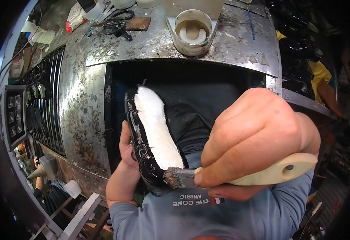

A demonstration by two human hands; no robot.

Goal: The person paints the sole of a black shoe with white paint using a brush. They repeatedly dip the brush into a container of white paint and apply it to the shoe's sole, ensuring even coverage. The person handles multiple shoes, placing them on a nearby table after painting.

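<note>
Stained metal bench (83, 100); left hand (127, 148) grips shoe (147, 132), right hand (255, 136) brush (239, 176).

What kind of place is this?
Probably a shoemaking workshop: the left hand holds a black shoe sole up, the right hand brushes it, and a glue pot sits on the stained metal bench.

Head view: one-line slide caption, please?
Right hand brushes the white sole of a glossy black shoe held by the left hand.
</note>
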